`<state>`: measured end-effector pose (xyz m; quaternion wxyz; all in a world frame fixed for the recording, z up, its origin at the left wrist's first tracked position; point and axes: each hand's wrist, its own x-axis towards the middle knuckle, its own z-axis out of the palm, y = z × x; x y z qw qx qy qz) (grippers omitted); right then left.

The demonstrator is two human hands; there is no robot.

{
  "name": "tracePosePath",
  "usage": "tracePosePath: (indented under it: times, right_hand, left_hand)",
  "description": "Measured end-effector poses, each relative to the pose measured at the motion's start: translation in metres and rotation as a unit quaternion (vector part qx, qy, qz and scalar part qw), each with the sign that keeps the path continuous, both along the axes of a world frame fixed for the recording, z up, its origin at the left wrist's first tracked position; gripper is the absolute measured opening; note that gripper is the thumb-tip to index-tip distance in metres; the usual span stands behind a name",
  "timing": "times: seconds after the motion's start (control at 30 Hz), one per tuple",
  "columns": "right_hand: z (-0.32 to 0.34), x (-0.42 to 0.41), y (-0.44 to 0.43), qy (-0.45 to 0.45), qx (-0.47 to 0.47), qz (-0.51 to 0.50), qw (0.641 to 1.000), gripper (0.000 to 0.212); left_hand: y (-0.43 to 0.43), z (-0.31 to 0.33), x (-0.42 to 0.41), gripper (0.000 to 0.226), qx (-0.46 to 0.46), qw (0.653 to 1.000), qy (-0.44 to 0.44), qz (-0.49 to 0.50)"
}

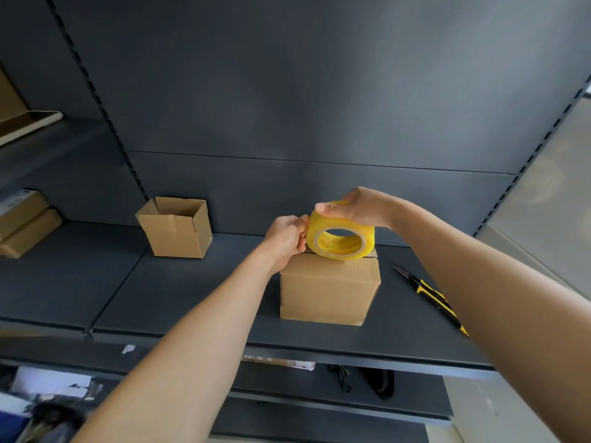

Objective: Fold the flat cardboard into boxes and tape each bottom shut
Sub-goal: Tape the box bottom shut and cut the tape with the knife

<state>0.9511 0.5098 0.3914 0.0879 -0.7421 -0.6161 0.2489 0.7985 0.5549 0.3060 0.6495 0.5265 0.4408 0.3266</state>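
A small brown cardboard box (329, 289) stands near the front of a dark grey metal shelf (192, 298), flaps folded shut on top. A roll of yellowish clear packing tape (339, 219) rests on its upper face, tilted so its hole faces the camera.

The right grip (358, 209) is clamped over the top of the roll, thumb on the near rim. The left grip (286, 239) is curled and pinches the roll's left edge; whether it holds a loose tape end cannot be told.

A second cardboard box (177, 231) stands further back to the left, well apart, with its top open. A yellow-and-black utility knife (428, 292) lies on the shelf to the right, partly hidden by the right forearm. Brown parcels (25, 225) are stacked at the far left.
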Motion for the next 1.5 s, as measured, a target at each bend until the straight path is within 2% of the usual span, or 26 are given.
tracePosePath:
  times: [0.13,0.23,0.4,0.6,0.7,0.9,1.03,1.13,1.5]
  right_hand:
    - [-0.009,0.013,-0.003,0.090,0.015,-0.035,0.995,0.065]
    - [-0.013,0.016,0.000,0.095,0.028,-0.048,0.994,0.068]
    - [-0.009,0.015,0.000,-0.015,0.040,-0.039,0.998,0.063]
    - [-0.005,0.007,0.001,-0.150,0.022,-0.024,0.988,0.059]
    - [-0.005,-0.003,0.005,-0.214,0.013,0.000,0.977,0.056]
    - [-0.007,-0.014,0.014,-0.188,-0.001,0.014,0.982,0.056]
    - [-0.007,-0.039,0.021,-0.234,-0.003,0.046,0.971,0.047]
    - [-0.008,-0.051,0.026,-0.263,-0.012,0.055,0.963,0.043]
    - [-0.013,-0.064,0.037,-0.295,-0.023,0.063,0.953,0.028]
  left_hand:
    - [0.000,-0.009,0.002,0.035,-0.004,1.000,0.017,0.012]
    - [-0.001,-0.008,0.007,0.034,0.018,0.999,0.047,0.000]
    - [0.001,-0.010,0.013,0.032,0.040,0.995,0.094,-0.003]
    - [0.009,-0.013,0.001,0.028,-0.028,0.997,0.022,0.061]
    - [0.012,-0.015,-0.011,0.027,-0.026,0.997,0.027,0.072]
    - [0.015,-0.035,-0.024,0.032,-0.022,0.994,0.073,0.079]
    - [0.018,-0.047,-0.030,0.029,-0.074,0.990,0.022,0.120]
    - [0.019,-0.055,-0.035,0.029,-0.073,0.991,0.010,0.110]
    - [0.029,-0.071,-0.038,0.025,-0.068,0.992,0.044,0.093]
